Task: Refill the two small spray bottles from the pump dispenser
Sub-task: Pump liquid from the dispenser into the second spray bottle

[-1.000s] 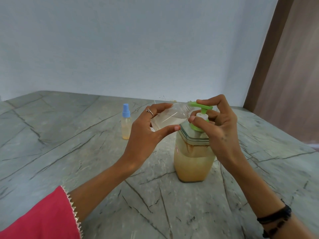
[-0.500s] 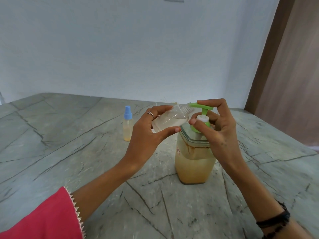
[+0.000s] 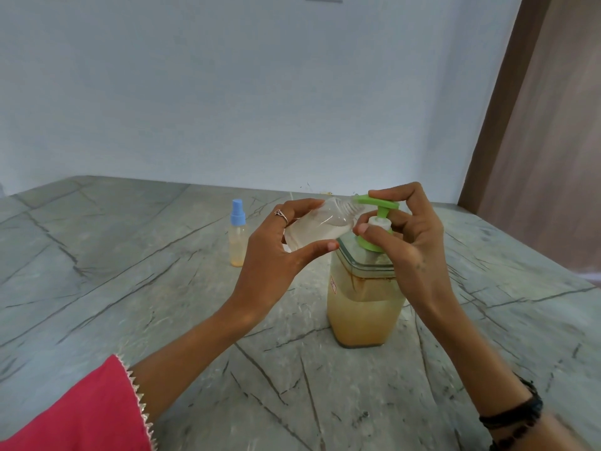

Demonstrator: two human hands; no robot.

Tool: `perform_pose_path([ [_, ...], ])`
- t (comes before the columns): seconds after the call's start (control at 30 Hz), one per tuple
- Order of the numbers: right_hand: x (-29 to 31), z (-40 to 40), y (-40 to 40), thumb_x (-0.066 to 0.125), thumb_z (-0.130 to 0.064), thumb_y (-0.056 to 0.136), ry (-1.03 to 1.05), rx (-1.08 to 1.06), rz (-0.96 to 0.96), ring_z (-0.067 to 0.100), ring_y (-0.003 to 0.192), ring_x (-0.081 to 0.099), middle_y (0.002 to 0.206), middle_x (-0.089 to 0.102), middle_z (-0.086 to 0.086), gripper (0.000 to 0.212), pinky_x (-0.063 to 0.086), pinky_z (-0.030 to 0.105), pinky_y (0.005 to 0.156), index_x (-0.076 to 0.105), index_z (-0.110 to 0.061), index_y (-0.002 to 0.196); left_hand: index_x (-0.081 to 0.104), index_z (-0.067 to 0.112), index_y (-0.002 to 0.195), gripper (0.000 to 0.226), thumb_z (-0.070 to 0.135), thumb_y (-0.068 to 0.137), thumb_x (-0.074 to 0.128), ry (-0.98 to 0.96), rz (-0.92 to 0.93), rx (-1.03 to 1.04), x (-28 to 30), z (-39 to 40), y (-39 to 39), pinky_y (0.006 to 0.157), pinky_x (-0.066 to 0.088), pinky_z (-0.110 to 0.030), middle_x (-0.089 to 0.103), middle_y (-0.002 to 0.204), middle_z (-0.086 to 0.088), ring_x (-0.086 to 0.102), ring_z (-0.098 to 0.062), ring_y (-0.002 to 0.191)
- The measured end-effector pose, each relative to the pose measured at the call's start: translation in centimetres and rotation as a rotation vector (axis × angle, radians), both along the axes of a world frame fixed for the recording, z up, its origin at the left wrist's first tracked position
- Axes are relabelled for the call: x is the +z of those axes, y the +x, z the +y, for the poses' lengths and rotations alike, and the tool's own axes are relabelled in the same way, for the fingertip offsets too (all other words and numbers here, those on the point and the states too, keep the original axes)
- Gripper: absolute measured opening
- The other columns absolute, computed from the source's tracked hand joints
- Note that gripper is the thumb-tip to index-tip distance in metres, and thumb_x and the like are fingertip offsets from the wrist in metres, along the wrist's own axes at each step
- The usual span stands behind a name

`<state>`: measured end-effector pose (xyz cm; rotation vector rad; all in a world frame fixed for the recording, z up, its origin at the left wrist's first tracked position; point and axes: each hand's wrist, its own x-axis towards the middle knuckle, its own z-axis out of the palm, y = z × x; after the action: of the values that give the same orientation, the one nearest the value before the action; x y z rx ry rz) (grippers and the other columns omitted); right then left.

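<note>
A clear square pump dispenser [image 3: 364, 310] half full of yellowish liquid stands on the marble table, topped by a green pump head [image 3: 379, 203]. My right hand [image 3: 409, 242] curls round the pump, fingers on top and thumb at its white collar. My left hand [image 3: 276, 252] holds an uncapped small clear spray bottle [image 3: 320, 227] tilted on its side, its threaded neck right at the pump's spout. A second small spray bottle [image 3: 237, 239] with a blue cap stands upright on the table behind and to the left.
The grey veined marble table [image 3: 130, 288] stretches wide to the left and front. A pale wall runs behind it, and a brown wooden door [image 3: 546, 141] stands at the right. A red sleeve [image 3: 74, 415] covers my left upper arm.
Both hands keep the same hold on the bottle and the pump. The view has shifted slightly; the pump head sits at much the same height.
</note>
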<state>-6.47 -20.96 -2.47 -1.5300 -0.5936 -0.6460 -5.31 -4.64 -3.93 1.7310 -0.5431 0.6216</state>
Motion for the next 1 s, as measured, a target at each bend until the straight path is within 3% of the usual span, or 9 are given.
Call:
perform_pose_path([
  [0.17,-0.2,0.0,-0.2,0.064,-0.008,0.079,0.015,0.006,-0.013,0.02,0.072,0.068,0.084,0.071,0.011,0.026,0.055,0.028,0.065,0.054,-0.019,0.1,0.054,0.035,0.108,0.048,0.037,0.063,0.071,-0.008,-0.001,-0.004,0.0,0.0,0.0,0.073,0.041,-0.003,0.058,0.106,0.02,0.052,0.012,0.097],
  [0.3,0.2,0.0,-0.1,0.065,-0.006,0.076,0.035,-0.036,-0.009,0.037,0.071,0.066,0.077,0.071,0.012,0.022,0.053,0.041,0.061,0.058,-0.022,0.089,0.054,0.038,0.106,0.047,0.038,0.063,0.071,-0.007,0.004,-0.004,0.0,0.0,0.0,0.073,0.041,-0.003,0.059,0.105,0.02,0.052,0.012,0.097],
  [0.4,0.5,0.0,0.0,0.063,-0.003,0.073,0.036,-0.05,0.011,0.042,0.072,0.064,0.074,0.07,0.013,0.019,0.053,0.043,0.061,0.056,-0.019,0.08,0.053,0.041,0.104,0.046,0.039,0.062,0.071,-0.005,0.005,-0.002,0.0,-0.1,-0.1,0.074,0.041,-0.003,0.059,0.104,0.02,0.053,0.012,0.097],
  [0.63,0.4,0.0,0.0,0.063,-0.005,0.075,0.022,-0.04,0.0,0.033,0.069,0.066,0.075,0.071,0.01,0.019,0.054,0.036,0.06,0.058,-0.019,0.087,0.056,0.034,0.109,0.048,0.037,0.063,0.071,-0.012,0.018,-0.008,-0.1,0.0,-0.1,0.073,0.042,-0.004,0.06,0.106,0.018,0.053,0.009,0.097],
  [0.8,-0.3,0.1,-0.1,0.063,-0.012,0.08,0.001,-0.012,-0.022,0.019,0.074,0.069,0.084,0.072,0.004,0.025,0.056,0.026,0.066,0.054,-0.023,0.1,0.053,0.041,0.104,0.044,0.041,0.063,0.069,-0.007,0.023,-0.009,0.0,-0.1,-0.3,0.072,0.044,-0.006,0.06,0.1,0.022,0.055,0.011,0.092],
  [1.0,-0.7,0.0,0.0,0.06,-0.016,0.084,-0.046,-0.021,-0.051,0.015,0.079,0.067,0.087,0.07,0.004,0.03,0.052,0.021,0.069,0.051,-0.024,0.111,0.052,0.041,0.103,0.042,0.043,0.063,0.067,0.0,0.018,-0.007,0.0,-0.1,-0.5,0.072,0.046,-0.006,0.059,0.1,0.023,0.055,0.011,0.091],
])
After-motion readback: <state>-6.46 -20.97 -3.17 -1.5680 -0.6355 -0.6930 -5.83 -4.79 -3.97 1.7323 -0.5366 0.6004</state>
